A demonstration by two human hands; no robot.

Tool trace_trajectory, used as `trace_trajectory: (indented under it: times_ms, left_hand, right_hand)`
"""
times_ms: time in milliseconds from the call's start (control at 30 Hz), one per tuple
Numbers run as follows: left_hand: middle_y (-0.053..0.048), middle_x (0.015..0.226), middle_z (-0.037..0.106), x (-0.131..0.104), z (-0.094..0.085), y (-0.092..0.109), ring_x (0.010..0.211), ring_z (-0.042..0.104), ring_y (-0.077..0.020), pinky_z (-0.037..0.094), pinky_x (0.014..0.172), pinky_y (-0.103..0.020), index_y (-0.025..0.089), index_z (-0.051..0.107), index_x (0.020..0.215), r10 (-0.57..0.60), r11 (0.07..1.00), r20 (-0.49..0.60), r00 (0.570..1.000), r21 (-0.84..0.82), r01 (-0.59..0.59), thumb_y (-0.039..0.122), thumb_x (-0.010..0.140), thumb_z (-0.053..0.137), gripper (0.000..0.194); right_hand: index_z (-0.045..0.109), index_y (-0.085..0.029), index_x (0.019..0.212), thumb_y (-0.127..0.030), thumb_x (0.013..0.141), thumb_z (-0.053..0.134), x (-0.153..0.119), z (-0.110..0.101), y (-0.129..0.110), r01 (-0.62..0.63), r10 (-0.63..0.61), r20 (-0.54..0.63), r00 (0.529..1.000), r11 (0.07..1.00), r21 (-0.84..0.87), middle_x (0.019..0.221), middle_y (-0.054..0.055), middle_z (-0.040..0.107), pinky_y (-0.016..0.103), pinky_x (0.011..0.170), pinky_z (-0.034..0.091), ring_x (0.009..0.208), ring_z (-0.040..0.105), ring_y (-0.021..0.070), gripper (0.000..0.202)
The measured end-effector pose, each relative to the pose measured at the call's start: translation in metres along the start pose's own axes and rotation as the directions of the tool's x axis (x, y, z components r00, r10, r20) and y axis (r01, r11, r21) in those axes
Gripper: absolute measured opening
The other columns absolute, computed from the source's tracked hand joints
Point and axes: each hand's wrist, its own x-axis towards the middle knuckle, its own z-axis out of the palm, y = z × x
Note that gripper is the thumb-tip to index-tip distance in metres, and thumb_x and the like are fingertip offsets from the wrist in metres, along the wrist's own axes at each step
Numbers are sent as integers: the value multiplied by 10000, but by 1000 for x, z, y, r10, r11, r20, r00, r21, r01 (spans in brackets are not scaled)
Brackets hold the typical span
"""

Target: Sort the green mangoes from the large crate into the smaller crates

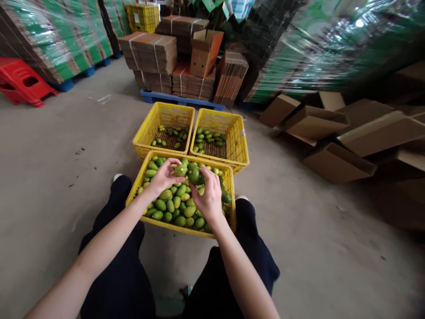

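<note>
While the right hand (210,198) has its grip closed around a dark green fruit (193,174), the left hand (163,176) grips a lighter green fruit (180,171) just beside it, both above a front crate (233,215) full of green fruit. Beyond stand a left rear crate (145,127) and a right rear crate (237,133), sparsely filled; farther back, cardboard stacks (148,52) rest on a blue pallet (181,100).

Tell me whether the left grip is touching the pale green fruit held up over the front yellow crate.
Touching. The head view shows it: the left grip has the pale green fruit between thumb and fingers.
</note>
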Motion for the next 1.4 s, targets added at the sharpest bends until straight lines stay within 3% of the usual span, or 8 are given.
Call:
trace_trajectory:
  times_ms: [100, 233, 333, 467, 667, 900, 1167, 1400]
  left_hand:
    - [26, 857, 642, 1, -2, -2, 812, 597, -114, 489, 727, -196, 211, 636, 918, 18, 999, 0, 1000, -40, -18, 244, 485, 957, 540]
    - [-15, 924, 689, 3, -2, -3, 887, 641, -154, 506, 789, -242, 201, 667, 947, -84, 974, -2, 996, -211, 82, 305, 525, 939, 514]
    - [-64, 974, 715, 3, -3, 1, 930, 680, -205, 529, 818, -316, 185, 661, 987, -256, 894, 32, 966, -372, 249, 306, 726, 792, 316]
    - [-92, 918, 710, 1, -2, 8, 787, 687, -181, 557, 729, -307, 123, 665, 1060, -424, 734, 86, 902, -550, 398, 275, 857, 587, 266]
    - [-1, 686, 581, -2, 6, 5, 437, 467, -53, 424, 444, -178, 144, 593, 783, -501, 681, 32, 865, -603, 417, 194, 881, 571, 113]
    - [-11, 654, 546, -1, 7, -9, 510, 524, -84, 460, 458, -178, 135, 622, 831, -558, 596, 70, 827, -660, 458, 398, 947, 551, 296]
    - [-77, 774, 662, 1, 11, -5, 611, 648, -137, 563, 547, -240, 114, 635, 878, -598, 649, -11, 801, -593, 477, 248, 976, 471, 234]
    - [10, 583, 553, 1, 6, -2, 374, 458, -49, 347, 318, -144, 155, 550, 712, -564, 735, -135, 815, -532, 420, 276, 862, 657, 220]
  right_hand:
    - [510, -265, 1244, -230, 852, 634, -3, 4, 0, 27, -27, -18, 999, 1000, 1, 1229, 133, 663, 586, 1017, 481, 1152, 621, 315, 412]
    - [492, -278, 1162, -338, 705, 805, 0, 6, 0, -253, 278, -34, 960, 914, 317, 1134, 80, 692, 499, 956, 536, 1053, 664, 274, 557]
    - [527, -270, 999, -377, 647, 821, 9, 3, 2, -465, 509, 137, 850, 602, 649, 973, 16, 721, 418, 880, 570, 909, 698, 223, 471]
    - [625, -228, 838, -383, 639, 781, 20, -4, 2, -580, 597, 382, 706, 176, 796, 813, -2, 699, 328, 736, 581, 758, 677, 179, 297]
    - [634, -221, 801, -437, 672, 785, 16, 0, 2, -659, 596, 555, 580, -57, 750, 677, -9, 642, 264, 479, 492, 606, 614, 158, 294]
    - [632, -232, 823, -434, 688, 791, 13, 9, 9, -669, 740, 484, 467, -62, 741, 734, -3, 696, 249, 443, 483, 580, 613, 154, 290]
    - [634, -218, 738, -476, 769, 630, 13, 14, 12, -760, 713, 581, 393, -103, 642, 572, 27, 640, 336, 465, 538, 613, 674, 238, 260]
    - [604, -212, 686, -355, 662, 780, 14, 9, 3, -722, 696, 545, 467, -55, 690, 584, -28, 601, 260, 372, 438, 453, 536, 135, 228]
